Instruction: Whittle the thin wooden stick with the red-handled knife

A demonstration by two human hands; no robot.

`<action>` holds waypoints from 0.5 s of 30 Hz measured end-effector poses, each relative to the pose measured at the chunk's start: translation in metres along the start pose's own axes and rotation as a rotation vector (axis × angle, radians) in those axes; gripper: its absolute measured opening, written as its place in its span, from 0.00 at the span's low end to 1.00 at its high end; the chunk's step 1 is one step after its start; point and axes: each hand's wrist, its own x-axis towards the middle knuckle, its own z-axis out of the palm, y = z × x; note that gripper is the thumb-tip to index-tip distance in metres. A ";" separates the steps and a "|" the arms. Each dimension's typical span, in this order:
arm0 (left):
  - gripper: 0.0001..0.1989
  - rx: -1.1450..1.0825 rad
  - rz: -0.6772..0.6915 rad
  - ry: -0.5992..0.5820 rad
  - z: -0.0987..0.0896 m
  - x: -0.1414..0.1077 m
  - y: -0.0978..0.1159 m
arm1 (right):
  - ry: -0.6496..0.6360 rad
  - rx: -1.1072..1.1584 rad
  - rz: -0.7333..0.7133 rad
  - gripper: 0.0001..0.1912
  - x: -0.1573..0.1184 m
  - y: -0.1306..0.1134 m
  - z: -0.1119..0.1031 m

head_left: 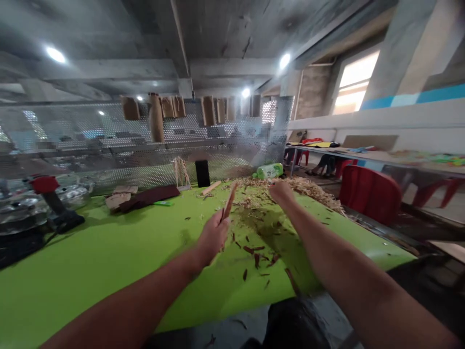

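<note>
My left hand [214, 237] grips a thin reddish-brown wooden stick [228, 201], which points up and away from me. My right hand [281, 192] hovers at the far side of the lime-green table [109, 271], its fingers hidden, right by a heap of pale wood shavings [298, 186]. It seems to touch the shavings, but I cannot tell whether it holds anything. Dark brown wood chips [256, 254] lie scattered on the tabletop between my hands.
A green bottle [269, 170] lies behind the shavings, near an upright black box [202, 173]. A dark leather piece [148, 198] and cardboard scraps [118, 199] sit at the far edge. A red-and-black tool [47, 194] stands left. A red chair [370, 194] stands right.
</note>
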 end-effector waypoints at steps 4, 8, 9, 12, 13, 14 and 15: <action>0.19 -0.103 -0.010 0.042 -0.015 0.015 0.001 | 0.025 0.010 -0.236 0.19 -0.030 -0.042 0.028; 0.16 -0.113 0.027 0.096 -0.015 0.020 -0.003 | -0.017 -0.046 -0.484 0.17 -0.067 -0.069 0.042; 0.16 -0.111 0.040 0.104 -0.014 0.021 -0.004 | -0.026 -0.071 -0.523 0.17 -0.074 -0.072 0.042; 0.18 -0.095 0.076 0.103 -0.013 0.023 -0.006 | -0.036 -0.148 -0.573 0.17 -0.087 -0.075 0.039; 0.19 -0.086 0.077 0.102 -0.013 0.023 -0.006 | -0.039 -0.167 -0.578 0.17 -0.089 -0.076 0.038; 0.19 -0.073 0.071 0.103 -0.013 0.024 -0.006 | -0.043 -0.181 -0.579 0.17 -0.090 -0.076 0.037; 0.20 -0.058 0.062 0.105 -0.013 0.024 -0.005 | -0.047 -0.192 -0.581 0.17 -0.090 -0.077 0.036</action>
